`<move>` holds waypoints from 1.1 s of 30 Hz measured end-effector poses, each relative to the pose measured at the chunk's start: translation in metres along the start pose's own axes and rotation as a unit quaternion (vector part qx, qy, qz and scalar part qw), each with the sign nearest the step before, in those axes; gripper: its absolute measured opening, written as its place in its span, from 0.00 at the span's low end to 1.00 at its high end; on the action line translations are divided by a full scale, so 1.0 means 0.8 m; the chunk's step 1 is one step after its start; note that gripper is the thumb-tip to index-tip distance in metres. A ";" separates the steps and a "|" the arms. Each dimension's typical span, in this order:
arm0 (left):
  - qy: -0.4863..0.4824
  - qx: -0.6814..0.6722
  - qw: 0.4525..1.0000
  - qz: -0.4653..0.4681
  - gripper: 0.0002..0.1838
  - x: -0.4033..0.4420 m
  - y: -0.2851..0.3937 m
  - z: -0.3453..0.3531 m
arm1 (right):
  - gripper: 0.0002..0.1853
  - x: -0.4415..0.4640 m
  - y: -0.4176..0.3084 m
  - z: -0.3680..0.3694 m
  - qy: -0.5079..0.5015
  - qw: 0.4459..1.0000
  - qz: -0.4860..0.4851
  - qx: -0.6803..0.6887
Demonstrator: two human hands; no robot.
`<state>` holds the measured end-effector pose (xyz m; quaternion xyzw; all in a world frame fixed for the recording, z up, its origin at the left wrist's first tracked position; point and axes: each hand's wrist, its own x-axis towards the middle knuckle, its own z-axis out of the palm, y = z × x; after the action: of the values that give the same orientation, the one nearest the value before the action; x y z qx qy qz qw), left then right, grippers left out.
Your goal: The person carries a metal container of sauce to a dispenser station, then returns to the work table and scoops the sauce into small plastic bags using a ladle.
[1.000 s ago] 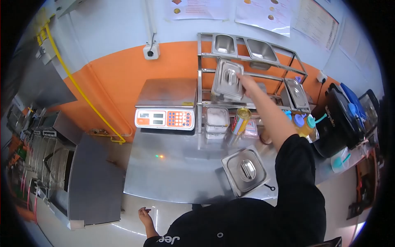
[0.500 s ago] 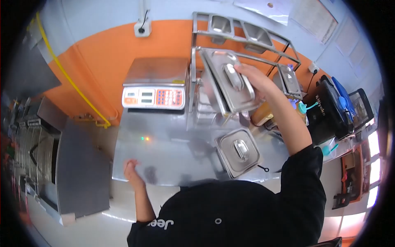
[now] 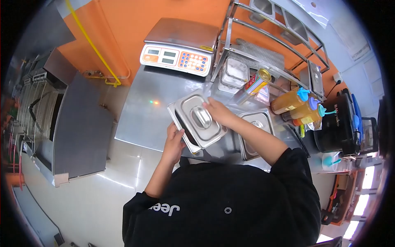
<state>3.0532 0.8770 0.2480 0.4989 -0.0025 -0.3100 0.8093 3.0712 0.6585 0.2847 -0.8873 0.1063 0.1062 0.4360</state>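
Observation:
In front of my body, over the steel table's front part, is a steel food pan (image 3: 175, 113) with a steel lid (image 3: 191, 103) lying askew on it. A dark gap shows along the pan's left side. My left hand (image 3: 174, 143) grips the pan's left rim, thumb on top. Fingers of my right hand (image 3: 218, 112) are closed at the lid's raised handle; part of the grip is hidden. Beneath my right forearm a second lidded steel pan (image 3: 265, 119) stands on the table, partly covered by the arm.
A digital scale (image 3: 177, 57) stands at the back of the table (image 3: 144, 103). Behind and right are a steel rack (image 3: 230, 31), a white-topped container (image 3: 235, 72), a tall can (image 3: 259, 80), sauce bottles (image 3: 288, 101) and a black appliance (image 3: 335, 123).
The lidded pan has come down from beside the rack towards my body and left. My left hand has risen and taken hold of its rim. The head view has shifted too.

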 end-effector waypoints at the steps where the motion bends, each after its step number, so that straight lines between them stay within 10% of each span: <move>1: 0.004 -0.002 1.000 0.001 0.18 -0.004 0.001 -0.004 | 0.31 0.008 0.017 0.004 -0.005 1.000 -0.001 -0.001; 3: 0.043 -0.066 0.997 -0.026 0.19 -0.014 0.009 -0.010 | 0.26 0.015 0.035 0.001 0.138 0.974 0.046 0.172; 11: 0.040 -0.055 0.998 -0.008 0.19 -0.041 0.025 -0.054 | 0.24 0.013 -0.006 -0.081 0.071 0.912 0.042 0.402; 15: 0.046 0.002 0.997 0.058 0.11 -0.049 0.030 -0.059 | 0.19 0.050 0.015 -0.058 0.040 0.990 -0.084 -0.108; 23: 0.017 -0.087 0.993 0.074 0.23 -0.041 0.049 -0.063 | 0.25 0.113 0.056 -0.005 -0.133 0.966 0.036 -0.219; 26: -0.005 -0.080 0.994 0.077 0.24 -0.040 0.064 -0.056 | 0.26 0.079 0.026 -0.013 -0.014 0.962 0.057 -0.265; 30: -0.049 -0.068 0.992 0.093 0.21 -0.047 0.084 -0.023 | 0.28 -0.042 -0.050 -0.055 0.038 0.956 -0.222 -0.187; 33: -0.075 -0.105 0.987 0.093 0.11 -0.060 0.088 0.015 | 0.27 -0.169 -0.075 -0.063 -0.007 0.942 -0.247 -0.227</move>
<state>3.0457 0.9136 0.3252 0.3838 -0.0771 -0.2684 0.8802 2.9639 0.6673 0.3977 -0.9604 -0.1462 0.0229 0.2361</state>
